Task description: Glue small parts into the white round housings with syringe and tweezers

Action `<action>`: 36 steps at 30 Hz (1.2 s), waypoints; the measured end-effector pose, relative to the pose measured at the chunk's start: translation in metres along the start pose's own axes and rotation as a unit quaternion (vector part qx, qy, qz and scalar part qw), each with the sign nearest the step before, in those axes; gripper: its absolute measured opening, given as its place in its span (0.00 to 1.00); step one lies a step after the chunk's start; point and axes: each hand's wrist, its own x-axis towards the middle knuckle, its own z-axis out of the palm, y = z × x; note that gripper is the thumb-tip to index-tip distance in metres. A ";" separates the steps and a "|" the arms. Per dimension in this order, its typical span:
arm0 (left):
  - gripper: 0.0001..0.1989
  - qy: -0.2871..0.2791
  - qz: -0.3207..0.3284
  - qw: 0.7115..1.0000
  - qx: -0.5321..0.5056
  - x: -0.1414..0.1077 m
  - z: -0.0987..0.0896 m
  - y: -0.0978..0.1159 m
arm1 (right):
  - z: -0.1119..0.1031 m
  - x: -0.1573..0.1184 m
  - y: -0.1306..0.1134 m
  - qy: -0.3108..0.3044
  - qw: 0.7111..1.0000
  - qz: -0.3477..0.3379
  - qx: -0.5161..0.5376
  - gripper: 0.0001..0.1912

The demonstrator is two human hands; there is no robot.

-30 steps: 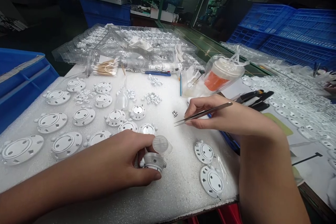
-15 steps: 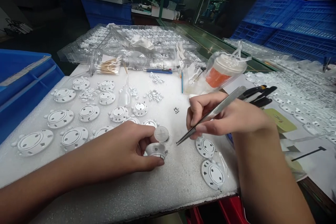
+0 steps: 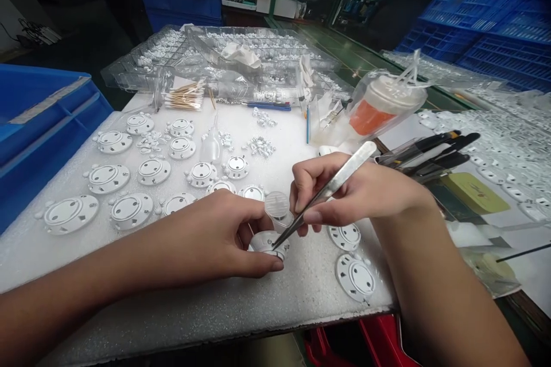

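My left hand (image 3: 232, 232) is closed on a small white round part (image 3: 261, 241), tilted between thumb and fingers near the front of the foam sheet (image 3: 172, 292). In my right hand (image 3: 331, 195) are metal tweezers (image 3: 327, 190), held like a pen. Their dark tips touch or hover just at the white part's rim; whether anything is pinched in them is too small to tell. Right behind the part stands a little clear round container with its lid (image 3: 276, 205) up. Two finished-looking white discs (image 3: 355, 277) lie to the right of my hands.
Several white discs (image 3: 108, 178) and small white pieces (image 3: 260, 146) cover the left side. Cotton swabs (image 3: 185, 95), a bagged cup (image 3: 379, 106) and clear trays (image 3: 258, 40) stand behind. Black-handled tools (image 3: 447, 149) lie right; a blue crate (image 3: 43, 126) borders the left.
My right hand has brought the tweezers left and down, from apart to the rim of the white part. My left hand keeps its hold. The whole view has shifted slightly.
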 end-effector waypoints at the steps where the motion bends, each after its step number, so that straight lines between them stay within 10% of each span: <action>1: 0.15 0.000 0.002 1.000 -0.001 0.000 0.000 0.000 | 0.000 0.000 0.000 0.001 1.000 -0.001 -0.001 0.07; 36: 0.14 -0.005 0.000 1.000 -0.019 -0.002 -0.006 -0.002 | -0.006 -0.008 -0.009 0.040 0.992 -0.051 -0.104 0.06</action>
